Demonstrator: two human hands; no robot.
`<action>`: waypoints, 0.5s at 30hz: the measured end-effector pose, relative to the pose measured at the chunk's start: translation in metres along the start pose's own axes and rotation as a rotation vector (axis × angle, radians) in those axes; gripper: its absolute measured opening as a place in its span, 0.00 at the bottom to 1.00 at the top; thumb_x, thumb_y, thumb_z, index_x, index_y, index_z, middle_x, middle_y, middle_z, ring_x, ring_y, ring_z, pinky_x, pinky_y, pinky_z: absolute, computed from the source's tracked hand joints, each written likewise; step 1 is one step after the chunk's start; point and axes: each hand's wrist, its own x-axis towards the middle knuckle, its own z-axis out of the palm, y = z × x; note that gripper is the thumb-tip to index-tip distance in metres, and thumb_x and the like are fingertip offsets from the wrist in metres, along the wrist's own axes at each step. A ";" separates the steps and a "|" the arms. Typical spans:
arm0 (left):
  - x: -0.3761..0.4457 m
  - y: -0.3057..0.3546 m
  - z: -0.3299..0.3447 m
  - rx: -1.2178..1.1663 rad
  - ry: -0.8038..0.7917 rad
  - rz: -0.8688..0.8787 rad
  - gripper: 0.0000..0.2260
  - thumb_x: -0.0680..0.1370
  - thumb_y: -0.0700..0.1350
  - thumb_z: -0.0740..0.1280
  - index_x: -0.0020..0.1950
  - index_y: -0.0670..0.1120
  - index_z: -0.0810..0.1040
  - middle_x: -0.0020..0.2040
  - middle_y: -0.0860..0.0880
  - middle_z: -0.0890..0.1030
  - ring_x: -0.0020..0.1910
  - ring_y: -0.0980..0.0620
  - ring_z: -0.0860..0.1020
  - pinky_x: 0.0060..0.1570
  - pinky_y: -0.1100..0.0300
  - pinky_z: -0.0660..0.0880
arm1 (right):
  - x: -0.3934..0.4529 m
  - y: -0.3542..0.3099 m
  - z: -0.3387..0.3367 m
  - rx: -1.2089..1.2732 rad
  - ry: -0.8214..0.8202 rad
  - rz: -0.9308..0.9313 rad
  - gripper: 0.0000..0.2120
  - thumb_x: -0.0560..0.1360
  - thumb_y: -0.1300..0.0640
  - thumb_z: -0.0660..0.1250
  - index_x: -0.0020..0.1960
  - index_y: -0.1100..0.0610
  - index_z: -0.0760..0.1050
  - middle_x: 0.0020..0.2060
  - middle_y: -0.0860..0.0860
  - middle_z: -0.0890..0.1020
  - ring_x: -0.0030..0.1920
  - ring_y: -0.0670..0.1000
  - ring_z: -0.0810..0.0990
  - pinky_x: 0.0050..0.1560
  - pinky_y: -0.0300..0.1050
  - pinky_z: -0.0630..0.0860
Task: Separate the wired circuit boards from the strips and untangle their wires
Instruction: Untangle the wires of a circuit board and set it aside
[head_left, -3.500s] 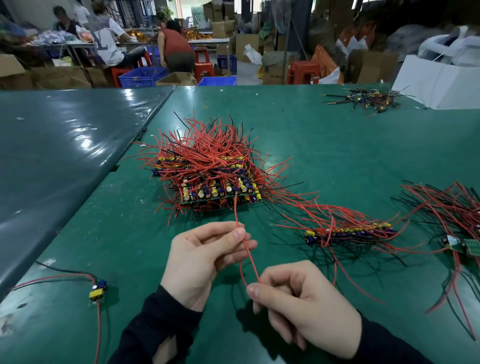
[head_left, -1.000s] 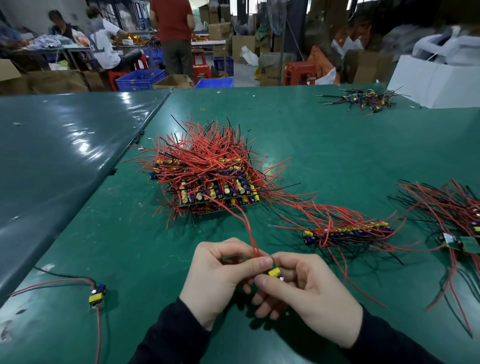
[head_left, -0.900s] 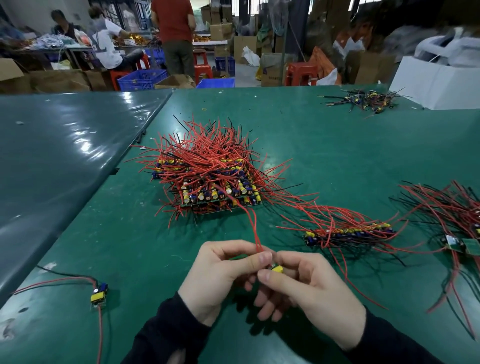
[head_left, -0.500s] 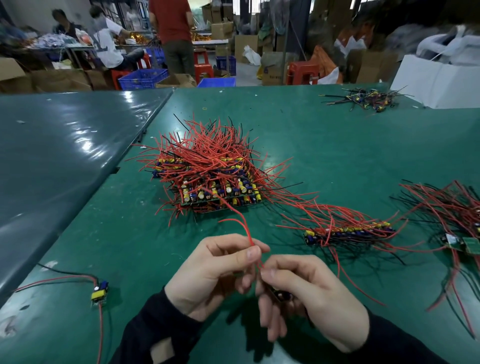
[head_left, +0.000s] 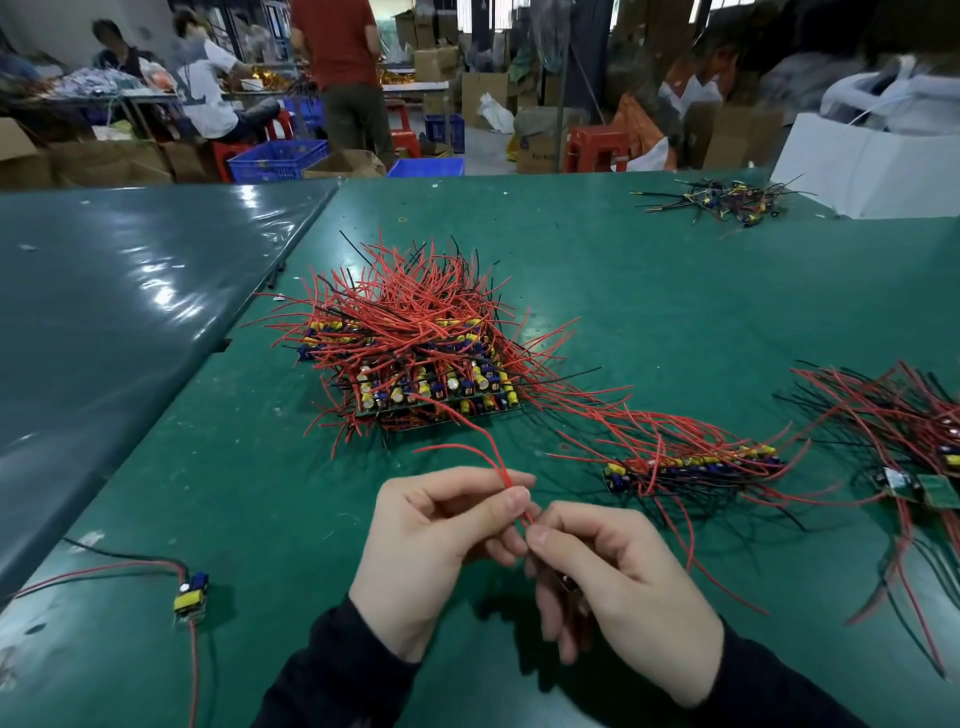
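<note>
So we've got both hands low in the middle of the green table (head_left: 675, 291), right up against each other. Our left hand (head_left: 436, 551) is pinching a pair of red wires (head_left: 493, 457) between thumb and forefinger, fingers curled in. Our right hand (head_left: 623, 587) sits just beside it, thumb and forefinger closed on the same wires a bit lower down, and the other fingers are curled around something small and dark underneath. We can't really tell what that is, it's mostly hidden by the fingers.

The wires run up from our fingertips toward the big pile (head_left: 415, 343) of boards on strips, which sits past our hands, a little left of centre. It's a stack bristling with red and a few black wires, yellow and blue parts showing along the near edge.

To the right of our hands there's one single strip (head_left: 696, 465) lying flat with its own red wires splayed out. Further right, at the frame edge, another tangle (head_left: 904, 415) with a couple of green boards showing.

Down at the near left lies one loose board (head_left: 191, 597), yellow and blue parts, with its red and black wires trailing off to the left. At the far right of the table there's a small heap (head_left: 727, 200) of mostly dark wires, next to a white box (head_left: 872, 166).
</note>
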 end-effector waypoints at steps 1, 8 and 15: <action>0.000 0.002 -0.001 0.008 -0.020 0.000 0.07 0.62 0.37 0.72 0.39 0.38 0.84 0.32 0.39 0.81 0.24 0.53 0.76 0.25 0.66 0.72 | 0.001 0.000 0.000 0.024 -0.016 0.016 0.13 0.75 0.52 0.62 0.32 0.50 0.75 0.20 0.55 0.76 0.16 0.49 0.69 0.19 0.34 0.64; -0.003 -0.005 0.006 0.118 0.084 0.087 0.05 0.67 0.29 0.71 0.34 0.38 0.83 0.28 0.41 0.79 0.23 0.52 0.74 0.23 0.64 0.72 | 0.002 0.001 -0.003 0.038 -0.003 0.109 0.17 0.78 0.61 0.59 0.30 0.58 0.72 0.17 0.54 0.72 0.13 0.47 0.64 0.16 0.32 0.59; 0.001 0.001 0.004 -0.024 0.164 0.103 0.05 0.64 0.37 0.71 0.36 0.35 0.83 0.30 0.39 0.81 0.23 0.52 0.74 0.23 0.66 0.71 | 0.000 0.000 -0.002 0.056 -0.060 0.118 0.18 0.79 0.60 0.60 0.30 0.57 0.72 0.17 0.55 0.73 0.13 0.47 0.65 0.16 0.33 0.60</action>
